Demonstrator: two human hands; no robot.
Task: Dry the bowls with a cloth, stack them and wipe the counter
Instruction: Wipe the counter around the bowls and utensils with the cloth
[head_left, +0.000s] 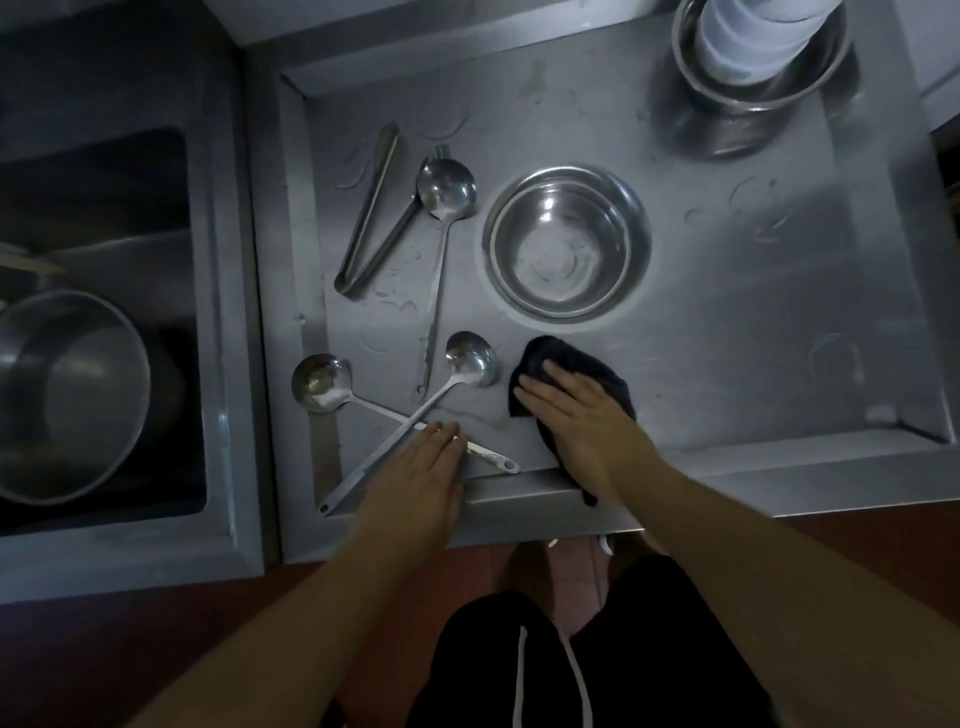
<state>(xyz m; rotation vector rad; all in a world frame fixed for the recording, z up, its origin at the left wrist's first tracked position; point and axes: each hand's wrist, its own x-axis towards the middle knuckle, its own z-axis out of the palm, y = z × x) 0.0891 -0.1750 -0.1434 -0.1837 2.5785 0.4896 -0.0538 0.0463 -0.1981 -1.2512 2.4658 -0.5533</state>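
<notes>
Steel counter (727, 322), wet in patches, seen from above. Nearest, the left hand (415, 470) lies flat with straight fingers on two crossed ladles (415, 410); the right hand (582, 410), also flat, presses a dark cloth (545, 353) onto the counter. Beyond lie a long spoon (441, 218), tongs (371, 208) and a single bowl (566, 241). Farthest, stacked bowls (761, 52). A sink (104, 312) at left holds a pot (67, 389).

You see a black cloth (571, 384) on the grey steel counter (753, 322). The bowl (566, 241), the tongs (371, 208) and the ladles (467, 358) are shiny silver. The stacked bowls (753, 36) at the far corner are white. Your shorts (597, 660) are black with a white cord, and the floor (130, 660) is dark red-brown.
</notes>
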